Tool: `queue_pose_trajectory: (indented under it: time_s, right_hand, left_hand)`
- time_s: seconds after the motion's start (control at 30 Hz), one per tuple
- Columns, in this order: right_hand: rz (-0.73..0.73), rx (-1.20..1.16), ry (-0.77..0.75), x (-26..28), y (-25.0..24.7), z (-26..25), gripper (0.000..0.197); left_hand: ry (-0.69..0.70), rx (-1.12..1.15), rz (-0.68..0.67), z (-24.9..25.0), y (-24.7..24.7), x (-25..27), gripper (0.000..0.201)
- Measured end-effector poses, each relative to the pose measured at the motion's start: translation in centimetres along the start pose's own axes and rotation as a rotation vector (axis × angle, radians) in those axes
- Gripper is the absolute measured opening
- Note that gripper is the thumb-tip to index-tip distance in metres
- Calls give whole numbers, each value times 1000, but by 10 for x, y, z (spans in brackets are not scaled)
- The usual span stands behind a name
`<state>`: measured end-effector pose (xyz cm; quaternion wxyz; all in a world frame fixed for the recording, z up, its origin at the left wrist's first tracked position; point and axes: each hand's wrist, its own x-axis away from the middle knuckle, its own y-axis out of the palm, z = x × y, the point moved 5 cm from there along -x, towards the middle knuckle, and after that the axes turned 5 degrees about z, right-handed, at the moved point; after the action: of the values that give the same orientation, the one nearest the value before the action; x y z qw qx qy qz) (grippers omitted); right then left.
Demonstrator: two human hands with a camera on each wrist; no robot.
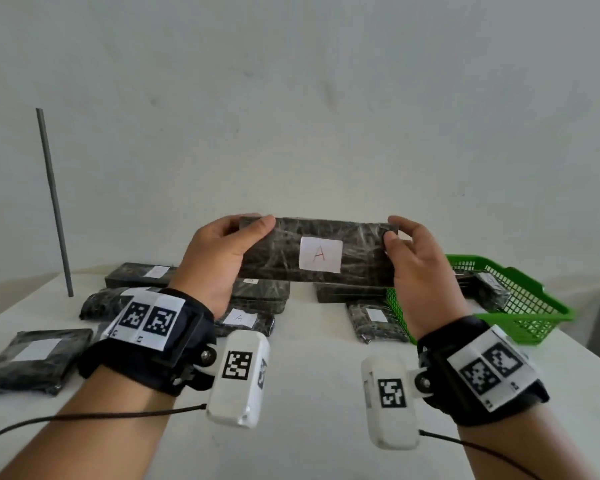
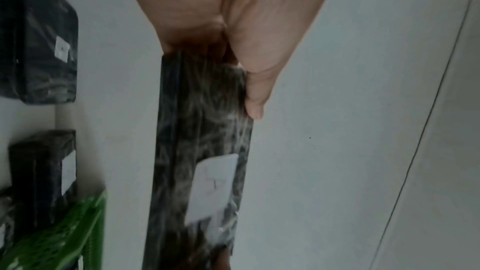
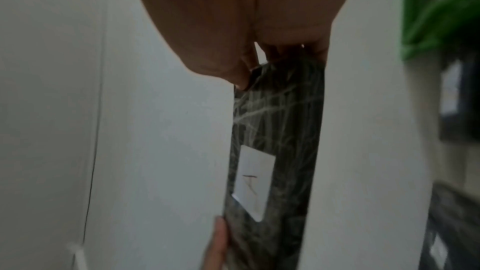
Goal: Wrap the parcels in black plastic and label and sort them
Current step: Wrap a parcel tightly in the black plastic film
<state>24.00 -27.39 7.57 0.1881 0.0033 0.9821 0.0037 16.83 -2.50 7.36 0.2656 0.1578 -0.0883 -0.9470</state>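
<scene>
Held parcel: a long flat parcel [image 1: 317,252] wrapped in black plastic, lifted clear of the table [image 1: 312,375] and held level above its far middle; its broad face is turned toward the person
Label: a white paper label [image 1: 320,254] with a handwritten "A" sits at the middle of that face; both wrist views show it too, blurred
Left hand: the left hand [image 1: 215,259] grasps the parcel's left end; the thumb lies across the front near the top edge; the other fingers are hidden behind it
Right hand: the right hand [image 1: 418,268] grasps the right end; the thumb presses the front at the top corner; the remaining fingers wrap behind, out of sight
Far edge of table: a long black box [image 1: 137,275] with a white label lies at the far left; more wrapped parcels lie under the held one, partly hidden by it
Left edge of table: a flat wrapped packet [image 1: 32,358] with a blank-looking white label lies near the left edge
Middle of table: a small packet marked "A" [image 1: 245,322] lies just beyond the left wrist; another labelled packet [image 1: 376,322] lies just beside the basket
Right edge of table: a green mesh basket [image 1: 530,306] stands by the right edge; a wrapped parcel [image 1: 492,287] lies inside it
Far left corner: a thin grey rod [image 1: 54,202] stands upright
</scene>
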Motion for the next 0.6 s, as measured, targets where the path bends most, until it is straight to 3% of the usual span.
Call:
queue_pose_trajectory:
  time_s: [0.07, 0.13, 0.23, 0.27, 0.37, 0.47, 0.6]
  right_hand:
    - [1, 119, -33, 1, 8, -7, 33]
    - [8, 119, -47, 5, 15, -15, 34]
    - [67, 119, -44, 14, 23, -24, 80]
    - [100, 152, -63, 16, 24, -27, 86]
    - [193, 220, -126, 22, 26, -40, 85]
    - [227, 198, -163, 29, 28, -47, 90]
    - [239, 197, -191, 37, 29, -53, 98]
  left_hand:
    - [10, 16, 44, 0, 0, 0, 51]
    - [66, -113, 46, 2, 1, 0, 45]
    - [120, -321, 56, 11, 11, 9, 58]
    - [129, -344, 69, 15, 15, 12, 66]
    - [228, -398, 140, 29, 18, 19, 78]
    - [257, -374, 192, 38, 16, 25, 71]
    - [299, -399, 164, 45, 16, 30, 72]
